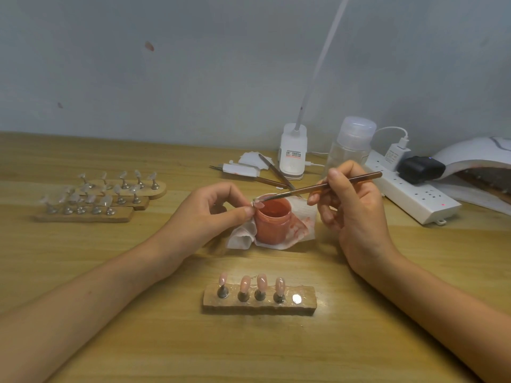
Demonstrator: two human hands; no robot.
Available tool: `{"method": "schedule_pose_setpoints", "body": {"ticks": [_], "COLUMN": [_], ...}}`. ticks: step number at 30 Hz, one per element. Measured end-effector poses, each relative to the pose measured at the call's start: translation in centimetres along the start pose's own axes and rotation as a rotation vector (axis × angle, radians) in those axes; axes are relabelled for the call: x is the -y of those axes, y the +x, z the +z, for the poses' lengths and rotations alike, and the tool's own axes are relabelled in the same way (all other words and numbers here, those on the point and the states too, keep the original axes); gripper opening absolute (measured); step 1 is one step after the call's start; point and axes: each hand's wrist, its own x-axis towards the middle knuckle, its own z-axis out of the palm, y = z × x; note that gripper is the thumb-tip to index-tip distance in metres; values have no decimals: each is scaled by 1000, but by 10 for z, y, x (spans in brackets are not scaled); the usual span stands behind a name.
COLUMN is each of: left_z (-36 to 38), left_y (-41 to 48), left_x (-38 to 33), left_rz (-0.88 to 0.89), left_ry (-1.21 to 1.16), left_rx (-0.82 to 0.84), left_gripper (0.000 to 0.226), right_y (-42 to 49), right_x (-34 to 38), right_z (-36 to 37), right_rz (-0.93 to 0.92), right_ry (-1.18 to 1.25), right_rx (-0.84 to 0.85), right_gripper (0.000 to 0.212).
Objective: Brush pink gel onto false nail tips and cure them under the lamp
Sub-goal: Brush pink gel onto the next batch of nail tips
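Left hand [218,208] is pinching one tip [259,204] between thumb and forefinger, holding it at the 10 o'clock rim of the jar [273,222]. Right hand [351,214] is gripping the brush [318,187] pen-style, fingers curled round the handle; the bristle end is touching the held tip. Jar is standing open on a stained wipe [302,225], pink gel showing inside.

At 6 o'clock from the jar, a wooden stand [260,306] is carrying four pink-coated tips [261,281] upright on pegs. Its rightmost spot is showing only a bare disc [296,299].

At 9 o'clock, three more racks [83,216] are holding clear tips [105,200].

At 2 o'clock, the lamp [475,157] is sitting partly out of view behind a power strip [414,201].
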Motion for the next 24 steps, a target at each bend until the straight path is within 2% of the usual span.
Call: {"method": "schedule_pose_setpoints", "body": {"ticks": [5, 10, 14, 20, 24], "left_z": [0, 1, 2, 2, 2], "left_y": [0, -1, 0, 0, 1], "left_x": [-1, -4, -3, -2, -3], "left_rz": [-20, -30, -37, -35, -47], "left_ry": [-8, -24, -23, -19, -7], "left_rx": [3, 4, -5, -16, -16], "left_gripper": [15, 24, 10, 10, 9], "right_y": [1, -1, -1, -3, -2], "right_x": [1, 2, 1, 2, 2], "right_z": [-2, 0, -1, 1, -2], "right_rz": [49, -10, 31, -15, 19], "right_ry": [3, 10, -15, 19, -3], "right_rx": [-89, -13, -77, -5, -74], "right_gripper": [19, 18, 19, 17, 19]}}
